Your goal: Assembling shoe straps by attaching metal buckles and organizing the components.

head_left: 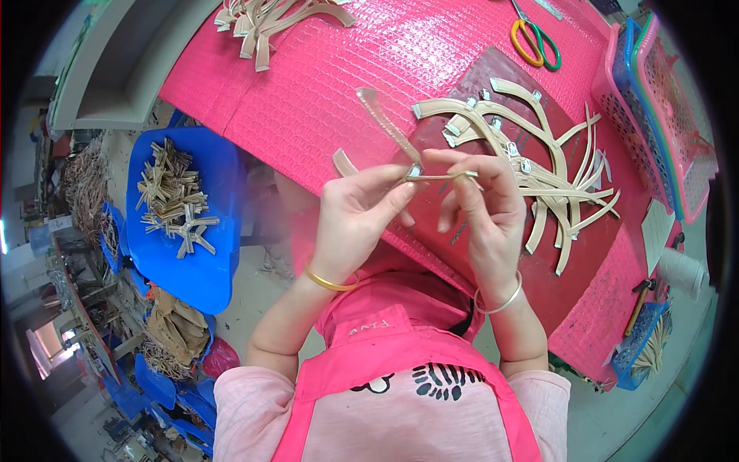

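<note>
Between my two hands, above the front edge of the pink table, is a beige strap piece (382,127) with a small shiny metal buckle (415,170). My left hand (356,206) pinches it beside the buckle, thumb against fingers. The fingers of my right hand (489,206) grip its narrow end, drawn out to the right. Two wider ends stick out beyond my left hand. Right of my hands, several similar beige straps (550,142) with metal buckles lie fanned and overlapping on a dark red mat (593,242). My right hand hides part of them.
On the pink table (292,108) lie more straps (265,35) at the far left and yellow-and-green-handled scissors (536,45) at the back. Stacked plastic baskets (654,115) stand at the right, near a hammer (637,306). A blue bin (219,269) with strap bundles is at left.
</note>
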{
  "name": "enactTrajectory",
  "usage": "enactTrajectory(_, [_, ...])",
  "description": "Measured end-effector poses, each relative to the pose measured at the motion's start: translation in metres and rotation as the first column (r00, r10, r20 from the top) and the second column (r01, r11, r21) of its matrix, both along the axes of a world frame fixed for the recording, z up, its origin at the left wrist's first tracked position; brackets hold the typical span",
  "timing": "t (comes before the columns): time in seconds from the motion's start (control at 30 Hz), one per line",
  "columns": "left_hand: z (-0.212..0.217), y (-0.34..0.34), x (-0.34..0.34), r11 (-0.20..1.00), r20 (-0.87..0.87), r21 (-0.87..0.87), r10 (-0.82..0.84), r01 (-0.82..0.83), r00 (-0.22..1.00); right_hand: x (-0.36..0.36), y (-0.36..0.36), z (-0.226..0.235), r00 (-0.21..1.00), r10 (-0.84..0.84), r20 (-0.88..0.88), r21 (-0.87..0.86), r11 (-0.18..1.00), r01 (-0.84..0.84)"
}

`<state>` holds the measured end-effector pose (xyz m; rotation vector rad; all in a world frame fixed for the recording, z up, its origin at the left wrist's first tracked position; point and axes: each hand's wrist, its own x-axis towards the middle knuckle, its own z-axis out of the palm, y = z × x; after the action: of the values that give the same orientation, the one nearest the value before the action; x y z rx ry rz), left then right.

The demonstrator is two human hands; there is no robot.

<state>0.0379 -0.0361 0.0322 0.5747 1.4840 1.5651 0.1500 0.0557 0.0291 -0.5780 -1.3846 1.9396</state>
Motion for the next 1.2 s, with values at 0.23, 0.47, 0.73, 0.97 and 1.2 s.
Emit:
enactTrajectory(0.23, [-0.014,-0.006,0.008,0.996,-0.314,0.047,0.088,-0.077,0.945,-0.008,0.001,-0.007,0.999,0.039,-0.002,-0.111,0.993,-0.039])
enactTrajectory(0.47, [-0.005,-0.011,0.009,0.988,-0.422,0.100,0.146,-0.114,0.895,-0.024,-0.010,-0.004,0.988,0.051,-0.149,-0.108,0.992,-0.068])
enactTrajectory(0.73, [0.000,-0.011,-0.004,0.997,-0.635,0.063,0.079,-0.051,0.769,-0.024,-0.008,-0.009,0.988,0.096,-0.118,-0.049,0.994,-0.102])
enactTrajectory(0.97, [0.006,-0.014,-0.008,0.990,-0.739,-0.097,-0.004,-0.100,0.673,-0.027,-0.006,-0.015,0.991,0.134,-0.008,-0.388,0.913,-0.127])
enactTrajectory(1.2, [-0.011,-0.013,-0.009,0.986,-0.787,-0.043,0.067,-0.162,0.614,-0.027,-0.016,-0.019,0.960,0.256,-0.118,-0.696,0.668,-0.264])
